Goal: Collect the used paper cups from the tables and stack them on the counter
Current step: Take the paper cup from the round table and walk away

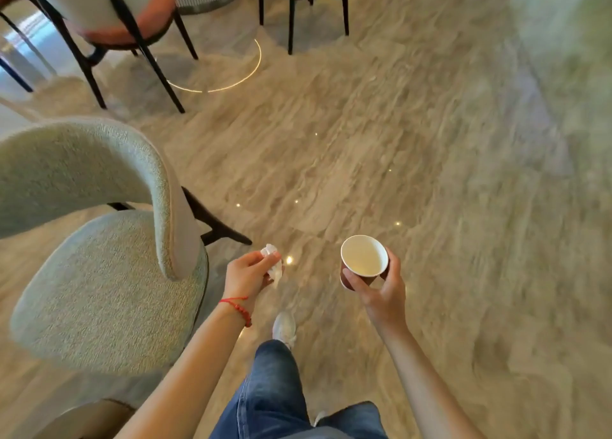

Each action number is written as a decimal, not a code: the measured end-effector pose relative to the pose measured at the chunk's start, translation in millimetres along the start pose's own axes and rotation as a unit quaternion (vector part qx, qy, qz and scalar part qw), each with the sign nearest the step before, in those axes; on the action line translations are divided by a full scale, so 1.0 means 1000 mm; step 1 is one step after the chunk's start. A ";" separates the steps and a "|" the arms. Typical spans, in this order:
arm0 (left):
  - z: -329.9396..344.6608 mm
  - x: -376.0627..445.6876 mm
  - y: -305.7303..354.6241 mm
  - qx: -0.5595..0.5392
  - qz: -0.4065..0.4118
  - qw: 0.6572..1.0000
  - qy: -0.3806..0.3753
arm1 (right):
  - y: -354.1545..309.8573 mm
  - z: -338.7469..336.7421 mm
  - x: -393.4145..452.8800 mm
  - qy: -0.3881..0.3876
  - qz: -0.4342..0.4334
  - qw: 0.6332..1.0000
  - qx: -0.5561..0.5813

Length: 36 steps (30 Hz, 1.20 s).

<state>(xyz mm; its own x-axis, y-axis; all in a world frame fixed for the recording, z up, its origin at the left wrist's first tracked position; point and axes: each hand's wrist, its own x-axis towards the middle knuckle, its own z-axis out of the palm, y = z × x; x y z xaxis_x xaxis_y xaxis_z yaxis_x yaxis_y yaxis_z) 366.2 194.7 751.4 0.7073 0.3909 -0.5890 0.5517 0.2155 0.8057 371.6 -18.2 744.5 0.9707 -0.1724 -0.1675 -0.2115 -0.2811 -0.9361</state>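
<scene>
Marble floor (414, 140), chairs (99, 273), shoe (283, 327)

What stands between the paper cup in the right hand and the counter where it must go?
That cannot be settled, because no counter is in view. The right hand holds the paper cup above open floor, and nothing visible blocks the way directly ahead. The grey chair is off to the left, and the orange chairs stand farther ahead.

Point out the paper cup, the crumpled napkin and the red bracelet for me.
paper cup (363, 256): head view, inside of the open mouth.
crumpled napkin (275, 269): head view, white wad past the fingers.
red bracelet (239, 306): head view, cord across the wrist.
</scene>
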 end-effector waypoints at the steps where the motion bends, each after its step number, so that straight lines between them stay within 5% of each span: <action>1: 0.002 0.016 0.013 0.004 0.001 1.000 -0.002 | -0.006 0.009 0.016 0.003 0.000 1.000 0.000; 25: 0.109 0.287 0.237 -0.072 -0.019 0.996 0.054 | -0.122 0.110 0.399 -0.099 -0.079 0.992 -0.016; 36: 0.069 0.400 0.320 -0.150 -0.021 0.981 0.122 | -0.182 0.230 0.525 -0.196 -0.093 0.976 -0.029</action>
<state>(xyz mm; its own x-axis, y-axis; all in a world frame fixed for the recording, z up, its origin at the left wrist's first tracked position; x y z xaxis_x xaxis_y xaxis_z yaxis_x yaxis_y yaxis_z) 856.7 358.2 769.2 0.5396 0.5717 -0.6180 0.3967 0.4748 0.7856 946.2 159.3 755.4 0.9598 0.2578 -0.1115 -0.0217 -0.3277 -0.9445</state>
